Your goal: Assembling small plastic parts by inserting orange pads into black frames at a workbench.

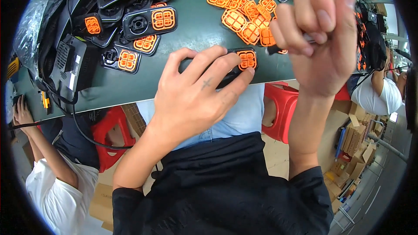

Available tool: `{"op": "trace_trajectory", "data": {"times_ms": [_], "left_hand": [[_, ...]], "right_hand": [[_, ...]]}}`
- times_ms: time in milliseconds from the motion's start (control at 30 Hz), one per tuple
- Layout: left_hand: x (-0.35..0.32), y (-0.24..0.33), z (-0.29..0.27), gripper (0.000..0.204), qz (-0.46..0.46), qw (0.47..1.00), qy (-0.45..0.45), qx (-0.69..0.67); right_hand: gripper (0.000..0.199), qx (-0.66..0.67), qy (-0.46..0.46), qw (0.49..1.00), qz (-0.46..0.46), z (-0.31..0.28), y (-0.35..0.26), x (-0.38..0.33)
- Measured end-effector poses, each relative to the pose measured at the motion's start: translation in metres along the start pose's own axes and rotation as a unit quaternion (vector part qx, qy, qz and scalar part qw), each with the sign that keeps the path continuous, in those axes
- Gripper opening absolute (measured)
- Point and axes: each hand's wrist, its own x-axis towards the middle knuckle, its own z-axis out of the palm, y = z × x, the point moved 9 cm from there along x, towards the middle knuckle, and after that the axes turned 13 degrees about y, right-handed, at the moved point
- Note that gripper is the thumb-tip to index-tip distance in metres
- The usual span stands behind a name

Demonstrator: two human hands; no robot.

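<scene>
While the left hand (196,91) presses spread fingers on a black housing (237,63) with an orange insert, the right hand (320,30) grips a dark tool (275,49) in its fist

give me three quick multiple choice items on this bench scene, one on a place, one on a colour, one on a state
1. Where does the left hand rest?
A. on a black part with an orange grid at the table's near edge
B. on the red stool
C. on the cardboard boxes

2. What colour are the loose grid pieces?
A. blue
B. orange
C. white

3. How is the right hand?
A. flat, open
B. out of view
C. fisted round a slim tool

Answers: 1 A, its fingers lie over that part. 2 B, the pile is orange. 3 C, its fingers curl shut and a dark tip pokes out.
</scene>
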Motion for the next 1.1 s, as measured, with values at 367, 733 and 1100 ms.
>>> {"op": "trace_trajectory", "data": {"times_ms": [367,733,1100], "left_hand": [[0.000,-0.004,0.000,0.040,-0.009,0.999,0.046,-0.025],[0.002,-0.002,-0.004,0.028,0.000,0.999,0.045,-0.029],[-0.001,0.001,-0.003,0.045,-0.004,0.999,0.032,-0.032]], "right_hand": [[0.060,-0.143,-0.057,0.988,0.017,0.034,0.030,-0.009],[0.059,-0.056,0.024,0.998,0.011,0.024,0.035,-0.012],[0.061,-0.149,0.062,0.987,-0.010,0.009,0.038,-0.009]]}}
